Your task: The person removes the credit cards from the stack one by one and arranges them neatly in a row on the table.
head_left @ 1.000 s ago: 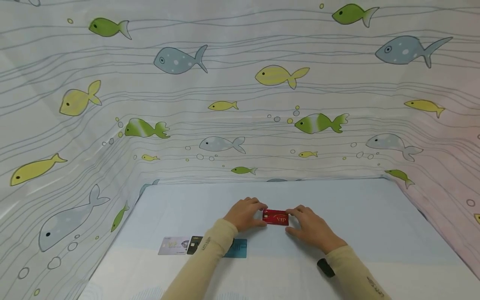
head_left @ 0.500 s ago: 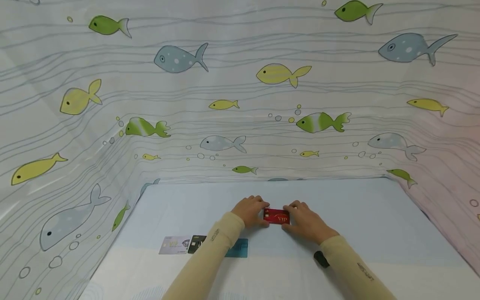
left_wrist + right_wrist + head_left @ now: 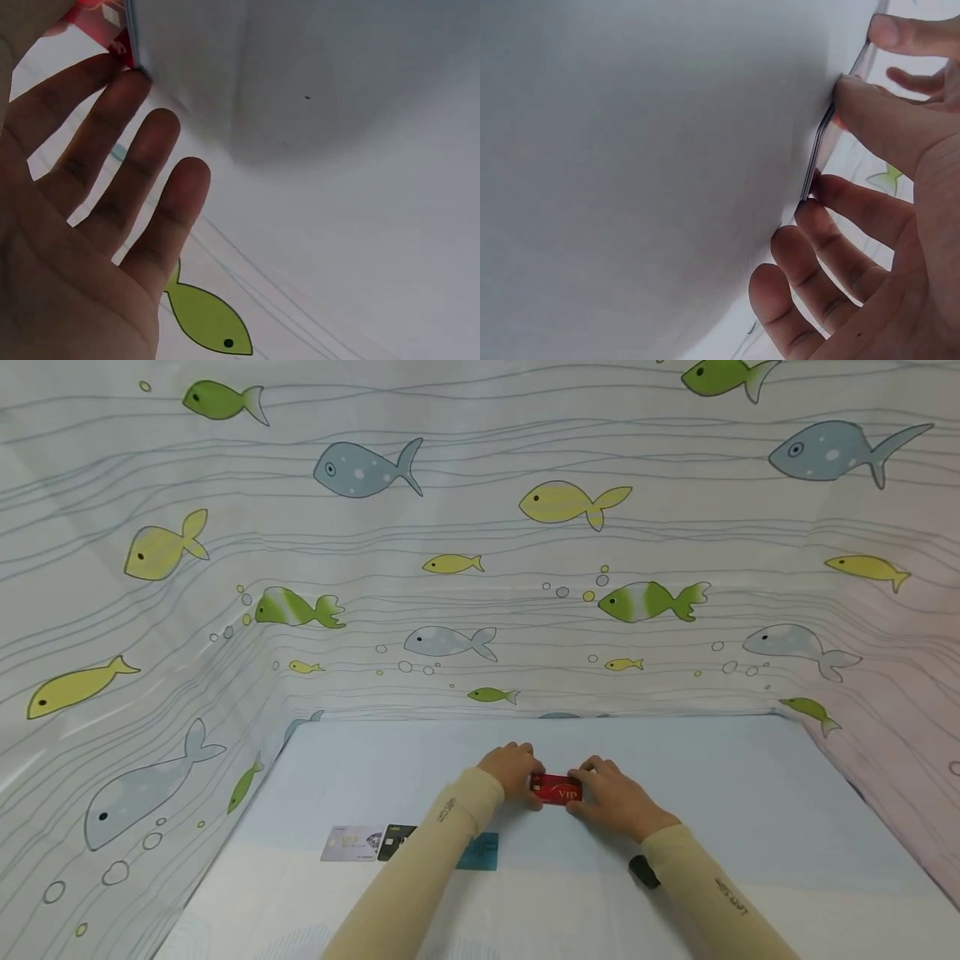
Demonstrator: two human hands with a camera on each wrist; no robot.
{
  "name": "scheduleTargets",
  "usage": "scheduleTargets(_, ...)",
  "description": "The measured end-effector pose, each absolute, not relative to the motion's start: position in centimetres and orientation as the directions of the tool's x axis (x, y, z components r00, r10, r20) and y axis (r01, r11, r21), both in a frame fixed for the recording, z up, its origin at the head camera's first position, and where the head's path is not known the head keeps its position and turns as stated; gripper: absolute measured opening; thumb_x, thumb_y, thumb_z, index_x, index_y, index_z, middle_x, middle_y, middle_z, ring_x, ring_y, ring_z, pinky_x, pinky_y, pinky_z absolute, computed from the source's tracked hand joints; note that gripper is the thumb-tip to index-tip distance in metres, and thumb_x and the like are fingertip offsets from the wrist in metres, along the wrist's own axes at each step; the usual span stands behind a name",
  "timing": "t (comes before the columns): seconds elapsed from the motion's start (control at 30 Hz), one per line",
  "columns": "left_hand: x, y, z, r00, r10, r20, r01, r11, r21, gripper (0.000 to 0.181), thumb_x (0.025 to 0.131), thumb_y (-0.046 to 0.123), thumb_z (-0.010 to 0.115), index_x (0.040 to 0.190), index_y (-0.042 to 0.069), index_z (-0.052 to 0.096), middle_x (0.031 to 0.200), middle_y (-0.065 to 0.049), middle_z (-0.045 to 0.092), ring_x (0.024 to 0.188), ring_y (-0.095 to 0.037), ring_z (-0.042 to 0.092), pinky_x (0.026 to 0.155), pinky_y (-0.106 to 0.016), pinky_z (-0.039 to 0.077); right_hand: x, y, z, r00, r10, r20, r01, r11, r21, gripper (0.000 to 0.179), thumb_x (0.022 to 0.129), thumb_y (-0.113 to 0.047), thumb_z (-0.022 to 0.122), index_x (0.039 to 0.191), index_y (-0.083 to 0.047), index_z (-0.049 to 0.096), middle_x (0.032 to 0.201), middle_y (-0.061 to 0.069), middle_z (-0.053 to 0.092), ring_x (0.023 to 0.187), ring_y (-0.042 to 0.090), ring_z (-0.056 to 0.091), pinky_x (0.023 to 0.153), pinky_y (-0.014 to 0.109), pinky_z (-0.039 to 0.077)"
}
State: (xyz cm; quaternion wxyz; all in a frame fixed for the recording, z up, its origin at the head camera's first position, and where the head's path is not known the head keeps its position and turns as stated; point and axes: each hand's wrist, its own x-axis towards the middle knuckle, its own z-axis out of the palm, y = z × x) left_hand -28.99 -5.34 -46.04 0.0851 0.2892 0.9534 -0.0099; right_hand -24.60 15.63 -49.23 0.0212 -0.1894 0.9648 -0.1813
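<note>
A red VIP card (image 3: 557, 789) lies face up between the two hands at the middle of the table. My left hand (image 3: 512, 770) holds its left end, thumb at the near edge and a fingertip at the far edge. At the other end, my right hand (image 3: 618, 797) pinches the card the same way. Seen edge-on in the right wrist view, thin layered edges (image 3: 817, 150) show more than one card stacked there, with the thumb and index finger at their ends. In the left wrist view, the fingertips (image 3: 133, 82) meet the red corner.
To the near left lie a silver card (image 3: 348, 843), a black card (image 3: 394, 841) and a teal card (image 3: 482, 852) in a row, partly covered by the left sleeve (image 3: 427, 860). A fish-patterned sheet (image 3: 360, 568) rises behind and beside the pale tabletop (image 3: 712, 777).
My right hand has moved in to the left and its thumb and finger have come onto the red card's end. My left hand has moved slightly right, closer over the left end.
</note>
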Motion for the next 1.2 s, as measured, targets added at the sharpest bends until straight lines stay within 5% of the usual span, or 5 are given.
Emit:
scheduleTargets(0.7, -28.5, -4.6, -45.0, -0.825, 0.548, -0.136, 0.557, 0.830, -0.030, 0.042, 0.078, 0.042, 0.088, 0.114, 0.024, 0.079, 0.094, 0.007, 0.065, 0.086, -0.012, 0.054, 0.076, -0.029, 0.049, -24.8, 15.8, -48.6, -0.889, -0.452, 0.074, -0.449, 0.831, -0.327, 0.049, 0.087, -0.032, 0.081, 0.127, -0.007, 0.067, 0.115, 0.005, 0.058, 0.104, 0.024, 0.054, 0.088, 0.046, 0.055)
scheduleTargets(1.2, -28.2, -4.7, -45.2, -0.824, 0.551, -0.134, 0.562, 0.824, -0.066, 0.046, 0.078, 0.046, 0.087, 0.119, 0.025, 0.076, 0.102, 0.006, 0.067, 0.091, -0.014, 0.056, 0.083, -0.031, 0.050, -24.6, 15.1, -47.4, -0.900, -0.435, 0.031, -0.424, 0.857, -0.294, 0.059, 0.084, -0.033, 0.084, 0.131, -0.003, 0.065, 0.112, 0.008, 0.056, 0.102, 0.022, 0.053, 0.090, 0.043, 0.054)
